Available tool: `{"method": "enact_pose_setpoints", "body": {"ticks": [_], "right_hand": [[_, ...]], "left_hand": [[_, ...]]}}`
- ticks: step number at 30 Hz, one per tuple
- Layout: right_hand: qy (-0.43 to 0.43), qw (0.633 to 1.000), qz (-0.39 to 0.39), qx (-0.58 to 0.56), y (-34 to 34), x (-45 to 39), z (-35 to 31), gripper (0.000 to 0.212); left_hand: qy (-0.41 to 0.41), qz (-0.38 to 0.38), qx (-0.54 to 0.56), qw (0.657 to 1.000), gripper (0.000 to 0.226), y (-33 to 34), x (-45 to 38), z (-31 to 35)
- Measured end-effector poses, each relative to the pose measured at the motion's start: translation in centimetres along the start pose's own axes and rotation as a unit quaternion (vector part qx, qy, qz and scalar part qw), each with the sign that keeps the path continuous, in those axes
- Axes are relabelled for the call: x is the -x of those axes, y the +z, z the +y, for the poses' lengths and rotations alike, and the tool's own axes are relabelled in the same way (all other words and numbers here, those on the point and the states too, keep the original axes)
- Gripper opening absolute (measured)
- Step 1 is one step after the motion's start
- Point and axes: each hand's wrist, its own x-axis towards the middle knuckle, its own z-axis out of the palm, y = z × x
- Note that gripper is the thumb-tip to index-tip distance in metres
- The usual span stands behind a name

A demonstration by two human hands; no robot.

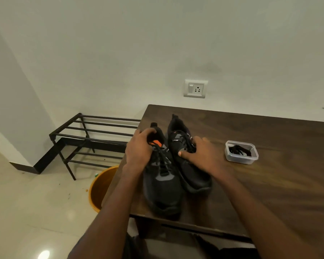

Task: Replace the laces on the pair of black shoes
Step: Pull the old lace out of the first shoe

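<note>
Sitting side by side at the near left corner of the dark wood worktop [269, 174] are the two black shoes, toes pointing back toward the person, both still laced up. The left shoe [162, 187] is the closer one, its toe right at the worktop edge, with an orange patch showing inside the collar. The left hand [138, 148] has its grip on that shoe's collar and tongue, fingers curled over the top edge just above the black laces [163, 161], which run down from under the hand toward the toe.

The right shoe [189, 165] sits touching the first one on its right and a bit further back. The right hand [204, 154] is on it, thumb pressed flat against the side and fingers bent over the lace area; can't tell if that grip is actually pinching a lace or just resting on it.

Out past the right hand, well apart from the shoes, there's a small clear plastic container [241, 158] with no lid and a bundle of black spare laces [239, 150] in it.

Off the left hand's side, down on the tiled floor, an orange bucket [99, 187] is tucked by the worktop, and beyond it a black metal shoe rack [94, 133] stands against the wall. A wall socket [195, 88] is up behind the shoes.
</note>
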Motion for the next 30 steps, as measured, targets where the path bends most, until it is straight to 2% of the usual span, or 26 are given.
{"method": "enact_pose_setpoints", "body": {"ticks": [4,6,9,12,13,15,16,18,20,22,24,27,30], "right_hand": [[0.032,0.989,0.084,-0.115,2.1,2.8,2.0,0.048],[0.036,0.983,0.096,-0.155,2.4,3.4,2.7,0.044],[0.034,0.981,0.095,-0.165,2.4,3.5,3.6,0.042],[0.024,0.981,0.119,-0.153,2.2,3.3,4.5,0.033],[0.019,0.979,0.124,-0.158,1.9,3.1,4.7,0.028],[0.015,0.972,0.13,-0.197,1.1,2.8,5.1,0.018],[0.014,0.965,0.132,-0.227,0.8,2.6,5.2,0.015],[0.009,0.949,0.124,-0.289,0.5,2.4,5.2,0.013],[0.0,0.95,0.109,-0.292,0.9,2.4,5.1,0.015],[-0.002,0.961,0.124,-0.247,1.4,2.2,5.1,0.018],[0.002,0.959,0.149,-0.241,1.8,1.9,5.1,0.014],[0.054,0.918,0.174,-0.353,1.9,1.4,5.0,0.01],[0.111,0.838,0.158,-0.51,1.0,1.1,4.9,0.007]], "left_hand": [[0.024,-0.001,0.041,0.999,0.059,2.7,-2.6,-1.6],[0.035,-0.007,0.068,0.997,0.062,3.3,-3.3,-2.4],[0.071,-0.01,0.134,0.988,0.059,3.7,-4.0,-2.4],[0.022,0.024,0.182,0.983,0.05,3.6,-3.9,-1.2],[0.035,0.063,0.167,0.983,0.046,3.4,-3.7,-0.4],[0.132,0.104,0.157,0.973,0.042,3.4,-3.4,1.7],[0.186,0.081,0.162,0.966,0.044,3.7,-3.3,2.9],[0.27,-0.011,0.136,0.953,0.048,4.5,-3.4,4.7],[0.328,-0.043,0.024,0.943,0.048,6.1,-3.6,5.4],[0.341,-0.042,-0.078,0.936,0.043,7.3,-3.8,5.2],[0.325,-0.047,-0.048,0.943,0.033,7.5,-4.0,4.9],[0.272,-0.059,0.044,0.96,0.017,6.7,-4.0,4.8],[0.235,-0.071,0.085,0.966,0.006,6.3,-3.6,4.6]]}}
